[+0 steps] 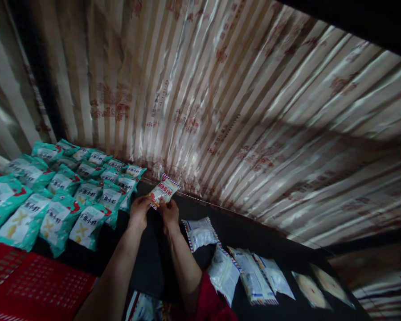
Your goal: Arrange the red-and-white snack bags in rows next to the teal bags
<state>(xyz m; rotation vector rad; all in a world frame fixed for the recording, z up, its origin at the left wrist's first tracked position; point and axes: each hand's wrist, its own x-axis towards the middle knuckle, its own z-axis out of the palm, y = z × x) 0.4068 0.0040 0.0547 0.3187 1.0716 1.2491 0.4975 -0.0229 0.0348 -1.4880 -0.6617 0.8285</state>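
Both of my hands hold one snack bag (163, 191), white with red lettering and a striped edge, tilted above the black surface (150, 258). My left hand (139, 211) grips its left lower corner, with the fingers closed. At its lower right edge, my right hand (169, 211) is closed on it too; part of the fingers is hidden behind the bag. To the left stand several teal snack bags (88, 225) in rows. On the right lies a silvery bag with a striped edge (202, 232), with several like it nearby.
A red plastic basket (36, 281) is at the lower left. Two round, flat packs lie at the far right, one of them a clear-wrapped pack (310, 290). Behind the surface hangs a pleated, printed sheet (200, 111). More packets (143, 307) show at the bottom edge.
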